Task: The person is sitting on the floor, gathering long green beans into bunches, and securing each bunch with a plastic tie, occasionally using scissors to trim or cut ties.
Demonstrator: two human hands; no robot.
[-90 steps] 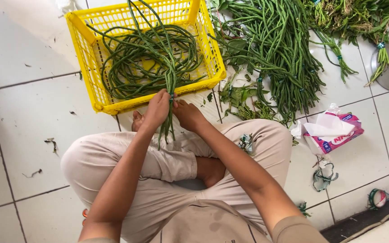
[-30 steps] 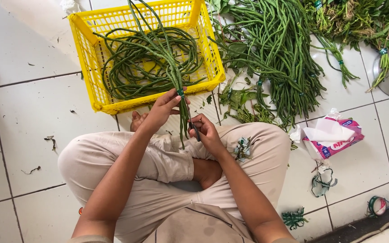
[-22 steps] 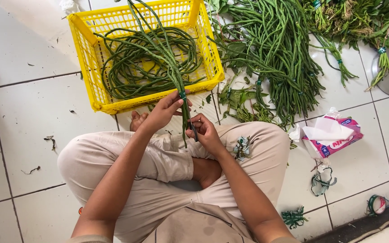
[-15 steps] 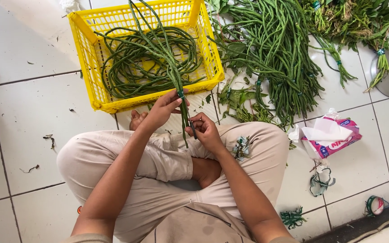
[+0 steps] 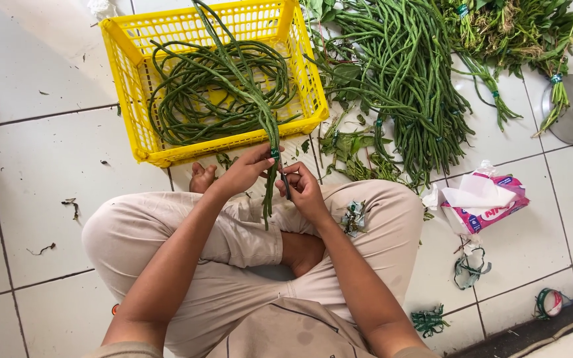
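Floor [image 5: 48,179]: large white glazed tiles with thin dark joints; small dry bits of plant lie scattered on it.
Person: sits cross-legged on the tiles in beige cloth trousers, bare feet.
Loose long beans [image 5: 406,86]: a wide heap of thin, smooth green pods on the floor right of the crate, leafy greens beside them.
Crate [image 5: 124,86]: yellow plastic, rectangular, lattice walls; coiled long beans lie inside.
Bean bundle [image 5: 260,113]: long flexible pods, tied by a small green band; it runs from inside the crate over the front rim to the hands, cut ends hanging just below the grip.
Tissue pack [image 5: 482,202]: soft pink and white packet, near the right knee.
Left hand [image 5: 243,172]: fingers closed around the bundle at the band.
Right hand [image 5: 303,189]: fingers curled on a thin dark strip, just beside the bundle's lower ends.
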